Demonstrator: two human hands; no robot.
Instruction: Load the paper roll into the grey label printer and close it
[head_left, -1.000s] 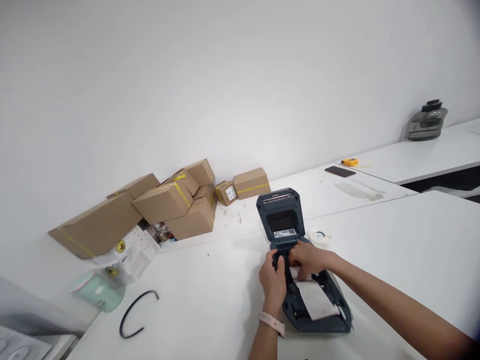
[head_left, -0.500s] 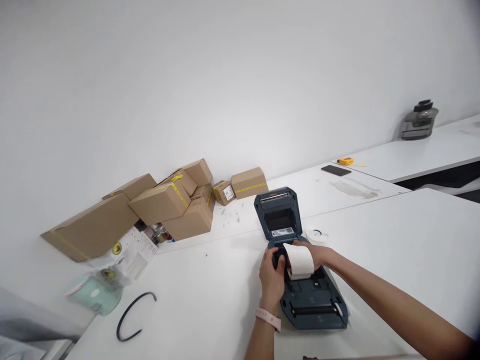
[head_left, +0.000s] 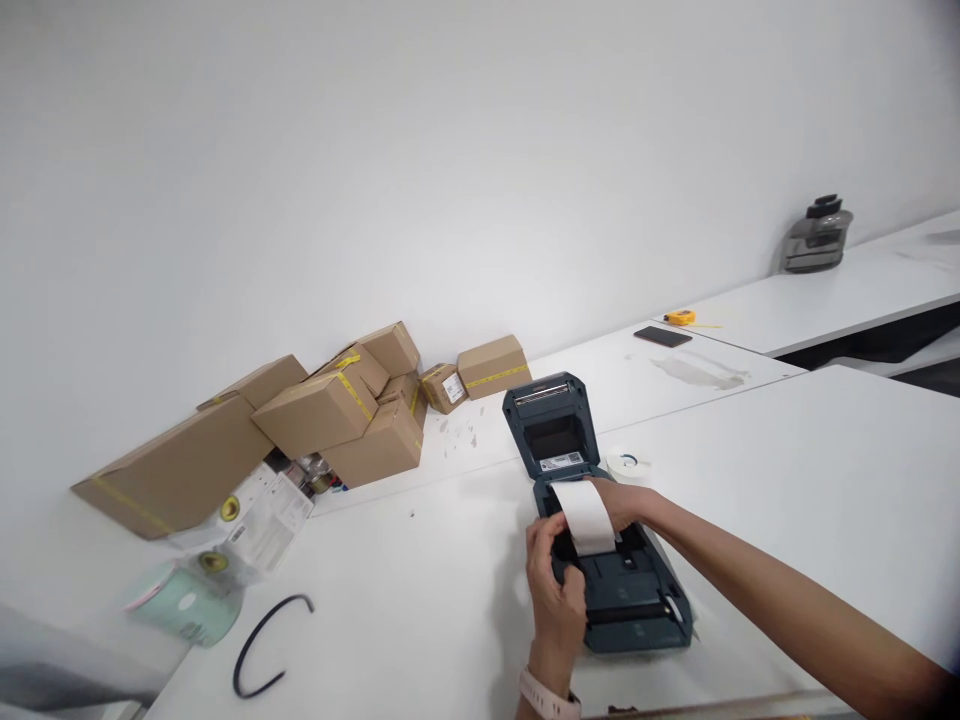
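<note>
A dark blue-grey label printer (head_left: 634, 610) lies open on the white table, its lid (head_left: 553, 428) tipped back. Over its inner bay, a roll of white labels (head_left: 587, 520) sits tilted. My right hand (head_left: 621, 503) grips the roll from its right side, with most of the fingers hidden behind the paper. At the printer's left edge is my left hand (head_left: 553, 585), its fingers curled over the side wall and the thumb bent inward near the roll. A pink band is on the left wrist.
Cardboard boxes (head_left: 315, 410) are piled against the wall. A small white tape roll (head_left: 626, 465) lies behind the printer. Farther back are a phone (head_left: 663, 336), a yellow tape measure (head_left: 681, 317) and a grey jug (head_left: 816, 240). A black curved strip (head_left: 259, 640) and a mint-green container (head_left: 187, 602) are at left.
My left hand has slid toward the printer's front, its thumb lower than before. The label roll has tilted and shifted slightly left with my right hand. The view has moved a little.
</note>
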